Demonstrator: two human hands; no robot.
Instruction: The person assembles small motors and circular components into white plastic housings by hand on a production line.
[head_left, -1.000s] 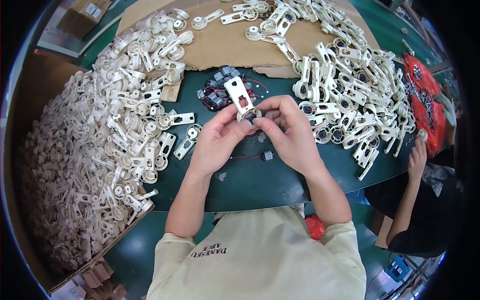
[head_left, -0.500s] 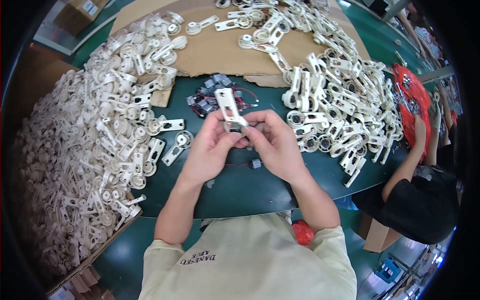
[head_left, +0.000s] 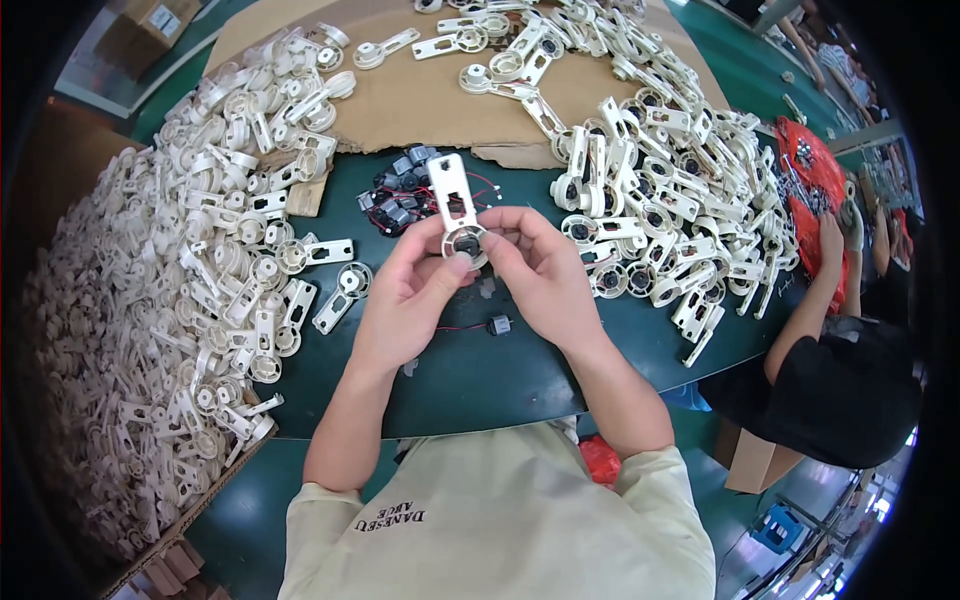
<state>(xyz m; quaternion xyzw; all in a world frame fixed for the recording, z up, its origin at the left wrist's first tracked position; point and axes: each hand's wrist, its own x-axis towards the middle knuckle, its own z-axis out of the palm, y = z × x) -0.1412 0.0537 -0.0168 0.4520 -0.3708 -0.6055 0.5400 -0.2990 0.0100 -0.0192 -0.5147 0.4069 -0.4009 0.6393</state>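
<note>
Both of my hands grip one white plastic housing (head_left: 453, 195), its slotted handle pointing away from me and its round ring end towards me. My left hand (head_left: 405, 290) pinches the ring from the left, thumb on its near edge. From the right, my right hand (head_left: 540, 272) holds the same ring, thumb pressed at its rim. A dark round part (head_left: 466, 243) sits inside the ring. Just beyond the hands lies a heap of small grey motors (head_left: 400, 190) with red wires. A single motor (head_left: 500, 325) with its wire rests on the green table nearer me.
A big pile of white housings (head_left: 150, 330) fills the left side, partly in a carton. More housings (head_left: 670, 190), many with dark centres, are heaped at right. Cardboard (head_left: 400, 100) covers the far table. At far right, a co-worker's arm (head_left: 815, 280) reaches to a red bag (head_left: 810, 170).
The housing has tipped so its ring face and dark centre now show more openly. My hands stay on it, the right thumb moving up along the ring. The whole view has shifted slightly.
</note>
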